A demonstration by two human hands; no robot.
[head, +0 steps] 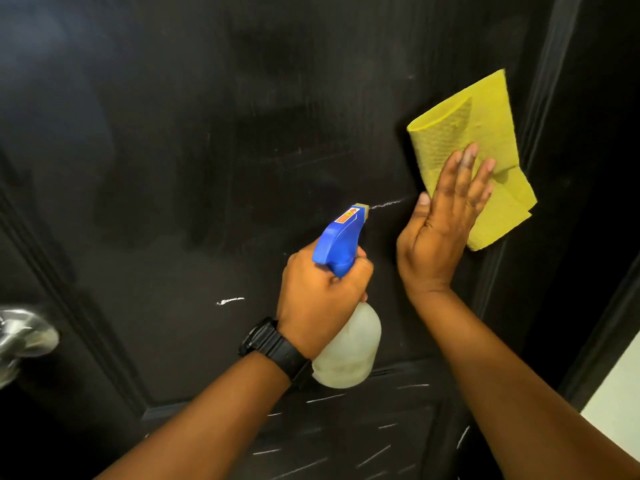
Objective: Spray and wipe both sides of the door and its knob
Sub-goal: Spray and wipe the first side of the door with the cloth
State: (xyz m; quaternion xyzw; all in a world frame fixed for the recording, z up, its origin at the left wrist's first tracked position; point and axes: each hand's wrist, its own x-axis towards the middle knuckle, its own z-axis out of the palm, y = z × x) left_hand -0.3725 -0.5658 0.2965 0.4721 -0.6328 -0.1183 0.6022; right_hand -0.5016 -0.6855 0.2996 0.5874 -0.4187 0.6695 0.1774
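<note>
Left hand (pixel 322 299) with wrist watch (pixel 273 344) - fingers curled round neck of spray bottle (pixel 346 348), blue nozzle aimed toward 1 o'clock. Right hand (pixel 446 216) - fingers straight, pressing yellow cloth (pixel 478 140) flat on black door (pixel 173 168), 2 o'clock of bottle. Knob (pixel 24 336): 9 o'clock edge.

Dim light; a pale surface (pixel 616 403) shows at lower right beside the dark frame (pixel 601 327)

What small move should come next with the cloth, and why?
Probably slide the cloth left, to where the stream lands. The right hand presses the cloth flat on the door, while the left hand squeezes the bottle, and its thin stream hits just left of the right hand. That patch looks unwiped.
</note>
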